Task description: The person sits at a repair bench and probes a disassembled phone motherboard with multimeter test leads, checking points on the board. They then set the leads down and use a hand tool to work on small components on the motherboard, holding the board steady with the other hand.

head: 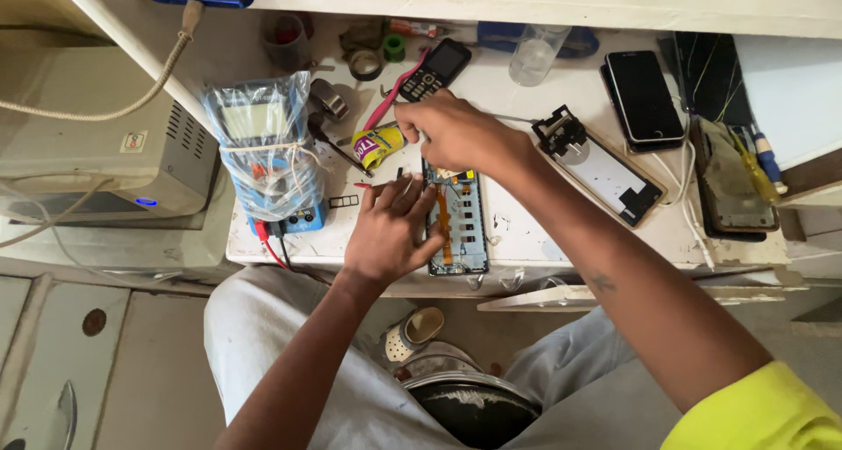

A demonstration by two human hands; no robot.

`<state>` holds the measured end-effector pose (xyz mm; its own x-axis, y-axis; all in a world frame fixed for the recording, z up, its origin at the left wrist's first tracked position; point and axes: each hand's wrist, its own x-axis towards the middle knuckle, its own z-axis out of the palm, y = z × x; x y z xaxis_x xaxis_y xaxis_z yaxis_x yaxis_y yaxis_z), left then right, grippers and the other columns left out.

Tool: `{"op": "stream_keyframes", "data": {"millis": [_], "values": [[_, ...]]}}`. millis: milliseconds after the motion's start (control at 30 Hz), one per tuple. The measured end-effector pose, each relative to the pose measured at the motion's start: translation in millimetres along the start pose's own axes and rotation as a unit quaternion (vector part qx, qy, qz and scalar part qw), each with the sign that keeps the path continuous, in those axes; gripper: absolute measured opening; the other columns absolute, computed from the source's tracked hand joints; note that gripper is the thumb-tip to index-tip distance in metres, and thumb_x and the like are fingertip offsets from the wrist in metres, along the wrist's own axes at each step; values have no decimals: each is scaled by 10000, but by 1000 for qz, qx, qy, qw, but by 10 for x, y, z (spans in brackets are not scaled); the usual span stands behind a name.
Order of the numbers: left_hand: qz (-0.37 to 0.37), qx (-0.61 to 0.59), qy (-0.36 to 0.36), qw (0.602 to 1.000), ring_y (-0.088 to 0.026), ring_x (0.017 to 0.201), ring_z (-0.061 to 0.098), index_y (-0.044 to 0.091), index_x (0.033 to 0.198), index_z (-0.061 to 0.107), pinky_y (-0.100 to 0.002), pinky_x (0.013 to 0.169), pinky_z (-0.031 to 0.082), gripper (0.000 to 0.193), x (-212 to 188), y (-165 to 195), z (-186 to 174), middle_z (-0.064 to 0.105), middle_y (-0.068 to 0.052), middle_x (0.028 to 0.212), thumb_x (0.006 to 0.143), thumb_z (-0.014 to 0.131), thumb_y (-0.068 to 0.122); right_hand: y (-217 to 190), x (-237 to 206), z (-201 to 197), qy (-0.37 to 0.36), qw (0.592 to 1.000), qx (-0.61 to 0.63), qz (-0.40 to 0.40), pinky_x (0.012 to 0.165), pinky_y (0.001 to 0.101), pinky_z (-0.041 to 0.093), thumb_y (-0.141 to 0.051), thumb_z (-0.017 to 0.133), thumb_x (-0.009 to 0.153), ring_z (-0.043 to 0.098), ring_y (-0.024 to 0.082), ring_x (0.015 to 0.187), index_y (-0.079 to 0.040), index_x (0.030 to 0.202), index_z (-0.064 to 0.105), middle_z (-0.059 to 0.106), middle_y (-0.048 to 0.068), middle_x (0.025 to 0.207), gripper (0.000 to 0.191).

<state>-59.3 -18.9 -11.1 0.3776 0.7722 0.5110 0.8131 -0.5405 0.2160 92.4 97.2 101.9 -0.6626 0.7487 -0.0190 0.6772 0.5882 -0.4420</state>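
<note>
**A:** White workbench ran across the middle of the frame, scuffed. Grey box unit sat at the left edge. What else was big?

**B:** Meter wrapped in clear plastic stood left of centre, red and black leads hanging off its lower end. Dark phone with a white panel lay tilted right of centre. Black smartphone was upper right, beside a cracked dark screen.

**A:** Workpiece?

**B:** Opened phone frame, blue edge, orange flex strip down its middle, lay flat at centre frame near the bench's front edge.

**A:** Hands?

**B:** Left hand lay palm down just left of the frame, fingers slightly spread, thumb against its left edge. Right hand was over the frame's top end, fingers curled together and pinching something thin. Couldn't tell what it was, mostly hidden by the knuckles.

**A:** Small stuff?

**B:** Keypad phone sat upper centre, clear plastic cup to its right. Yellow tube lay just left of the right hand. Tape roll was at the top, near the keypad phone.
</note>
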Motion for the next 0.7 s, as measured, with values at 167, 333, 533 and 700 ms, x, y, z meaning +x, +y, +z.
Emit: {"op": "stream_keyframes", "data": {"millis": [167,333,533,700], "values": [[-6,7,-7,1000,-303,1258,580,40,1327,652,-487,1035,414,592,-2,6,3,641,-199,1371,880,628,427,-102,-42,-74,16,999,26,30,774,511,490,-84,723,766,591,398,981,-52,1006,565,609,208,918,289],[-5,5,-9,1000,-304,1254,576,38,1328,645,-488,1041,411,612,7,5,0,633,-199,1385,869,635,442,-108,-39,-25,69,996,-52,31,828,551,525,-121,663,926,645,481,974,30,957,618,634,303,969,161],[-4,5,-14,1000,-307,1261,567,43,1345,638,-491,1047,404,631,8,-1,-14,625,-196,1395,864,649,452,-43,-46,-65,33,999,-3,-17,732,541,510,-24,641,848,666,457,868,6,1044,584,645,258,859,206],[-5,0,-17,1000,-310,1259,573,46,1341,639,-484,1030,410,619,4,7,-23,632,-194,1388,863,651,439,-3,-64,-107,-6,1000,13,22,726,512,511,-108,720,803,683,399,878,-49,1078,566,656,206,855,321]]}}
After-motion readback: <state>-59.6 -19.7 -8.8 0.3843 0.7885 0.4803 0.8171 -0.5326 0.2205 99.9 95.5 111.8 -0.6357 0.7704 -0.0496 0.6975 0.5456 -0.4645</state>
